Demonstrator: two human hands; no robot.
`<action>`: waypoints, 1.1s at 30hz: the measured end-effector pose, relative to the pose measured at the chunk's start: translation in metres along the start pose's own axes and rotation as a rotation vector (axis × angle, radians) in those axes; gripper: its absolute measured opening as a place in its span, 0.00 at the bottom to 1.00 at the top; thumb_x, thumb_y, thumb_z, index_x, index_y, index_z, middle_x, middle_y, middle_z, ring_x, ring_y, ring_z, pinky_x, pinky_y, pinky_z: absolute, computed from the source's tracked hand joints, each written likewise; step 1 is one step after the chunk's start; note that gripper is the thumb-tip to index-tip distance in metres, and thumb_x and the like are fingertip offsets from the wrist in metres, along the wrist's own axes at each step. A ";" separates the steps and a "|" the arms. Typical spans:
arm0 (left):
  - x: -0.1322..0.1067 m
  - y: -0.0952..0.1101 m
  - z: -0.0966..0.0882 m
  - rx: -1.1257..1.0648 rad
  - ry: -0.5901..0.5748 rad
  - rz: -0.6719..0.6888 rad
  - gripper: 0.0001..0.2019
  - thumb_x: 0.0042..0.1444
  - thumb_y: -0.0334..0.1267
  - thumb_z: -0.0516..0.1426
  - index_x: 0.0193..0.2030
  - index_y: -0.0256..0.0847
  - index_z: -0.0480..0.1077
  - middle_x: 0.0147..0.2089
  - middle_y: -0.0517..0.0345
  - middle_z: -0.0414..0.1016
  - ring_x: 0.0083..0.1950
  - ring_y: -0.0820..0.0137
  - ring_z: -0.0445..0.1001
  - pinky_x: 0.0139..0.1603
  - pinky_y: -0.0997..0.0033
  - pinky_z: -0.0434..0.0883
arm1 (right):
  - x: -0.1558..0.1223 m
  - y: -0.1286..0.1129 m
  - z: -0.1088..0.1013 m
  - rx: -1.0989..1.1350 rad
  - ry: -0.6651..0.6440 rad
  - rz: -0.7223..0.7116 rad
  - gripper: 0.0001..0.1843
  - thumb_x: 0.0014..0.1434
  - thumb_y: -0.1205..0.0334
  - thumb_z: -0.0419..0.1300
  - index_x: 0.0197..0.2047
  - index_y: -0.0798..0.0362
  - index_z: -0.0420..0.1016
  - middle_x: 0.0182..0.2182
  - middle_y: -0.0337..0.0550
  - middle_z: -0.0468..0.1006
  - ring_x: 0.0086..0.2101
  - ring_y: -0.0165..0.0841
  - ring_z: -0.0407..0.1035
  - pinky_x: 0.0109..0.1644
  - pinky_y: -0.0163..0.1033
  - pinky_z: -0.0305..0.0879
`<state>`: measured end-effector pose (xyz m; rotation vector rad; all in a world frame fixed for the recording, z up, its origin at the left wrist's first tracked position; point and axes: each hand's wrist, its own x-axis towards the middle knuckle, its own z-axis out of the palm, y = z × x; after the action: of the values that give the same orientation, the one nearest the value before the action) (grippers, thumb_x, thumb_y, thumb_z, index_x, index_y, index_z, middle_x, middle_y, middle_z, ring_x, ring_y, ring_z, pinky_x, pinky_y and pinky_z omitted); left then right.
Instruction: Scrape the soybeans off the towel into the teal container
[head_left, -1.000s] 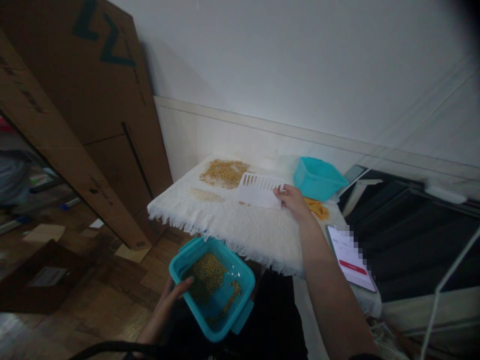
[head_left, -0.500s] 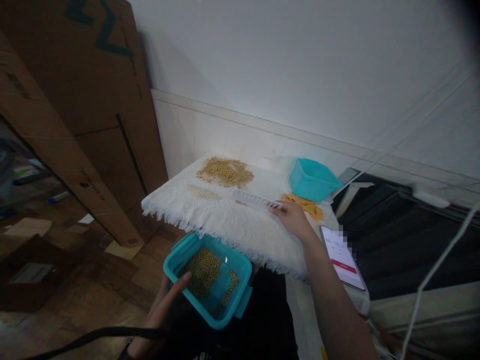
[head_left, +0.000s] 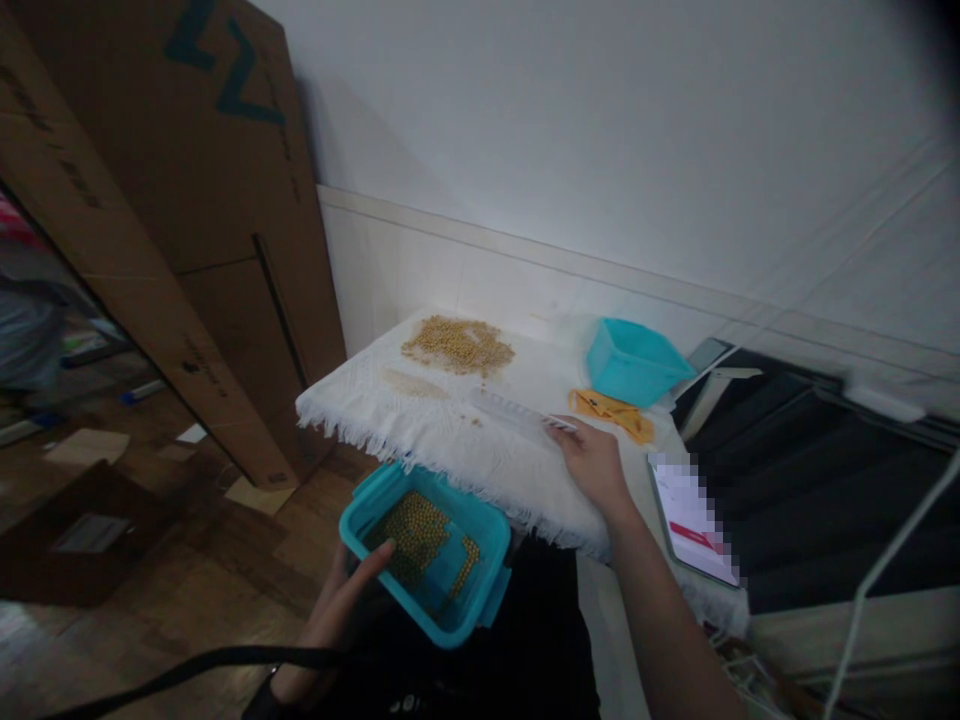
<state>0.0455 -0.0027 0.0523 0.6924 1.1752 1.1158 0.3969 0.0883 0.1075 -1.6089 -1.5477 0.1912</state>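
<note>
My left hand (head_left: pixel 352 590) grips the left side of a turquoise plastic basin (head_left: pixel 491 590), its thumb over the rim. Yellow soybeans (head_left: pixel 420 530) cover part of the basin's bottom. The basin is below the front edge of a table with a white fringed cloth (head_left: pixel 510 460). My right hand (head_left: pixel 592 455) is closed on the right end of a long, pale, slotted plastic strip (head_left: pixel 514 410), held low over the cloth. A few loose bits (head_left: pixel 472 421) lie by the strip. Behind it spreads a soybean pile (head_left: pixel 461 343), with a thin patch of pale grains (head_left: pixel 414 384) in front.
An empty-looking second turquoise basin (head_left: pixel 634 362) stands at the back right, an orange cloth (head_left: pixel 611 412) before it. A phone (head_left: pixel 694 520) lies on the right edge. Tall cardboard boxes (head_left: pixel 225 200) stand left; a white wall (head_left: pixel 525 120) rises behind the table.
The view has shifted slightly, moving everything a little rightward. The strip in my right hand has tilted, and loose bits show on the cloth near it. My left hand still holds the basin.
</note>
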 end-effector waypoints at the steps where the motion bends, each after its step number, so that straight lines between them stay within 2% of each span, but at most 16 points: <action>1: 0.000 0.001 0.002 -0.009 0.000 -0.012 0.27 0.49 0.45 0.72 0.57 0.48 0.77 0.70 0.50 0.74 0.80 0.47 0.54 0.76 0.48 0.61 | 0.005 0.002 0.000 -0.003 0.020 0.016 0.15 0.62 0.54 0.60 0.45 0.46 0.87 0.38 0.44 0.88 0.41 0.44 0.81 0.47 0.45 0.75; 4: -0.003 0.006 0.005 -0.039 -0.060 -0.038 0.26 0.49 0.42 0.72 0.56 0.50 0.78 0.68 0.50 0.76 0.78 0.46 0.58 0.73 0.47 0.64 | 0.015 0.005 0.004 0.011 0.022 0.018 0.15 0.61 0.53 0.61 0.44 0.47 0.86 0.36 0.44 0.88 0.40 0.45 0.81 0.46 0.45 0.75; 7: -0.004 0.009 0.003 -0.018 -0.062 0.010 0.22 0.45 0.38 0.73 0.48 0.49 0.80 0.68 0.51 0.76 0.79 0.47 0.54 0.76 0.50 0.60 | 0.014 0.005 0.010 0.052 -0.016 -0.005 0.14 0.61 0.53 0.60 0.43 0.44 0.86 0.40 0.41 0.88 0.42 0.44 0.81 0.49 0.46 0.75; 10: 0.001 0.005 0.001 0.010 0.023 -0.010 0.15 0.48 0.43 0.72 0.43 0.48 0.79 0.68 0.53 0.75 0.81 0.49 0.48 0.78 0.52 0.56 | 0.008 0.002 0.013 0.070 -0.071 -0.023 0.14 0.60 0.55 0.59 0.43 0.41 0.87 0.41 0.37 0.88 0.44 0.42 0.81 0.50 0.45 0.75; 12: 0.004 0.001 0.002 0.027 0.034 -0.015 0.16 0.53 0.48 0.70 0.46 0.47 0.79 0.70 0.54 0.74 0.82 0.51 0.47 0.79 0.52 0.54 | 0.008 0.001 0.011 0.074 -0.094 -0.020 0.14 0.60 0.55 0.59 0.43 0.42 0.87 0.40 0.37 0.88 0.43 0.42 0.81 0.48 0.44 0.75; 15: 0.006 0.000 0.003 0.034 -0.016 -0.025 0.22 0.55 0.53 0.68 0.53 0.48 0.76 0.73 0.56 0.70 0.80 0.52 0.52 0.79 0.53 0.53 | 0.016 0.003 0.005 0.063 -0.070 -0.006 0.14 0.59 0.53 0.60 0.42 0.46 0.87 0.38 0.41 0.88 0.40 0.44 0.81 0.45 0.45 0.75; 19: 0.004 0.003 0.002 0.031 0.028 -0.021 0.17 0.53 0.52 0.69 0.44 0.45 0.78 0.72 0.52 0.71 0.81 0.51 0.51 0.78 0.57 0.56 | 0.025 0.005 0.005 0.074 -0.050 -0.006 0.15 0.59 0.52 0.61 0.41 0.48 0.87 0.38 0.44 0.88 0.40 0.45 0.81 0.45 0.46 0.75; 21: 0.006 0.002 0.001 0.017 0.003 -0.014 0.22 0.54 0.51 0.69 0.53 0.46 0.77 0.70 0.51 0.74 0.80 0.53 0.54 0.78 0.57 0.56 | 0.023 0.005 0.009 0.093 -0.075 -0.009 0.14 0.59 0.53 0.61 0.42 0.46 0.87 0.40 0.42 0.88 0.43 0.45 0.81 0.47 0.46 0.76; 23: 0.009 -0.001 -0.001 -0.028 -0.048 -0.049 0.32 0.56 0.51 0.68 0.66 0.50 0.69 0.69 0.51 0.75 0.78 0.54 0.59 0.77 0.56 0.60 | 0.016 0.004 0.013 0.096 -0.090 -0.010 0.14 0.59 0.55 0.61 0.42 0.44 0.87 0.41 0.40 0.88 0.45 0.44 0.81 0.50 0.46 0.76; 25: 0.012 -0.004 -0.002 -0.061 -0.083 -0.086 0.38 0.59 0.52 0.66 0.73 0.54 0.59 0.71 0.53 0.72 0.77 0.56 0.61 0.76 0.55 0.62 | 0.006 0.002 0.013 0.083 -0.100 -0.024 0.14 0.59 0.58 0.60 0.43 0.43 0.87 0.42 0.38 0.88 0.45 0.43 0.82 0.51 0.46 0.77; 29: 0.013 -0.007 -0.001 -0.030 -0.068 -0.082 0.38 0.60 0.52 0.66 0.74 0.55 0.58 0.74 0.55 0.69 0.77 0.59 0.60 0.78 0.60 0.57 | -0.016 -0.004 0.007 0.052 -0.158 -0.115 0.19 0.60 0.64 0.56 0.46 0.40 0.87 0.43 0.35 0.87 0.45 0.39 0.83 0.53 0.45 0.78; 33: 0.013 -0.005 0.003 -0.119 -0.038 -0.158 0.40 0.58 0.52 0.67 0.74 0.56 0.57 0.75 0.50 0.67 0.71 0.51 0.70 0.70 0.49 0.70 | -0.041 -0.014 0.001 0.051 -0.199 -0.231 0.23 0.61 0.67 0.54 0.49 0.40 0.86 0.47 0.34 0.86 0.47 0.37 0.82 0.56 0.44 0.78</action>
<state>0.0503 0.0080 0.0444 0.5177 1.1020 1.0263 0.3773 0.0509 0.0982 -1.3916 -1.8522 0.2678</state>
